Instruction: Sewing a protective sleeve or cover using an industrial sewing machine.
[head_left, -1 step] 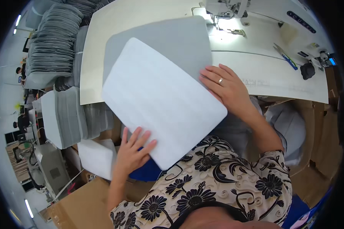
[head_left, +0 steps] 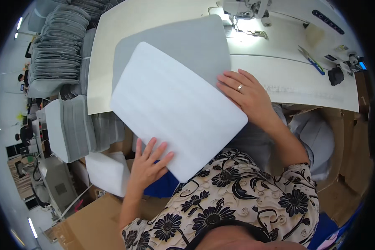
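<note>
Two flat pieces lie stacked in front of you: a white foam sheet on top, turned at a slant, and a grey fabric panel under it, showing past the sheet's far edge. Both rest on the desk, with the sheet's near corner hanging off the desk edge toward your lap. Your left hand lies at the sheet's near left edge, fingers spread flat and released, pressing rather than clasping. Your right hand, ring on one finger, lies flat on the sheet's right edge, fingers stretched out and gripping nothing. Beyond the sheet, at the desk's far side, stands a sewing machine with its lamp lit. Right of the sheet, well apart, scissors lie on the desk. Left of the sheet, off the desk, stacks of grey panels are piled up, and a second white foam piece sits just beside your left hand.
</note>
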`<action>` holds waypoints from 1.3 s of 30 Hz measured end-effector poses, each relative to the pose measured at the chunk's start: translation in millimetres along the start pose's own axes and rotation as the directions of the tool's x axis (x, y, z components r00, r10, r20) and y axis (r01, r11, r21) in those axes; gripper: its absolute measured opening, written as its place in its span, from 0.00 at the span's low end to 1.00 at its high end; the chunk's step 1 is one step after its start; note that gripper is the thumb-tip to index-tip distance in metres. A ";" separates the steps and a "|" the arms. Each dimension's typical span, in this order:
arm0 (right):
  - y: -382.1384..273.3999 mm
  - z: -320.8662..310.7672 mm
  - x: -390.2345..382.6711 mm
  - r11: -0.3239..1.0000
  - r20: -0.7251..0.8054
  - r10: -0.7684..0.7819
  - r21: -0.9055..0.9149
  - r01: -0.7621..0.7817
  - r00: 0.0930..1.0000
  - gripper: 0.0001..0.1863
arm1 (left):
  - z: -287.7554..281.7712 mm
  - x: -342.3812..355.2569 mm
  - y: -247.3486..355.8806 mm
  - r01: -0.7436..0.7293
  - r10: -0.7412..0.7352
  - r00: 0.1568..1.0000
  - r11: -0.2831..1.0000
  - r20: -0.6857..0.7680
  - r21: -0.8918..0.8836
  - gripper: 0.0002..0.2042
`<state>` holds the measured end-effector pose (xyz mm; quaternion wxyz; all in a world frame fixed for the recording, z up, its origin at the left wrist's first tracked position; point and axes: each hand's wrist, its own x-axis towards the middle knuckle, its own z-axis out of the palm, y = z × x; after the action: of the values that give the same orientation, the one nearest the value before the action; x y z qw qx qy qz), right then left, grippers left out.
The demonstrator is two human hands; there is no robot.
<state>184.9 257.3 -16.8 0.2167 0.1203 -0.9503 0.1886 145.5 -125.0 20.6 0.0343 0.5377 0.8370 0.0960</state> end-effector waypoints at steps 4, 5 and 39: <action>4.1 -1.1 3.4 1.000 0.004 -0.016 0.006 0.016 1.000 0.18 | 6.8 47.8 -16.7 -0.121 0.153 0.972 0.976 -0.177 0.183 0.23; 5.8 -0.3 3.3 1.000 -0.015 -0.014 0.021 0.014 1.000 0.18 | 9.6 48.9 -35.0 0.024 -0.013 0.948 0.999 -0.319 0.030 0.21; -8.2 0.1 -12.5 0.979 -0.132 0.205 0.043 -0.201 0.970 0.26 | 35.5 194.4 -16.6 -0.045 0.057 0.967 0.997 -0.248 0.056 0.39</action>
<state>198.3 251.7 -20.1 0.2584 0.0127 -0.9378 0.2314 54.8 48.9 -8.6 -0.0870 0.5435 0.8226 0.1428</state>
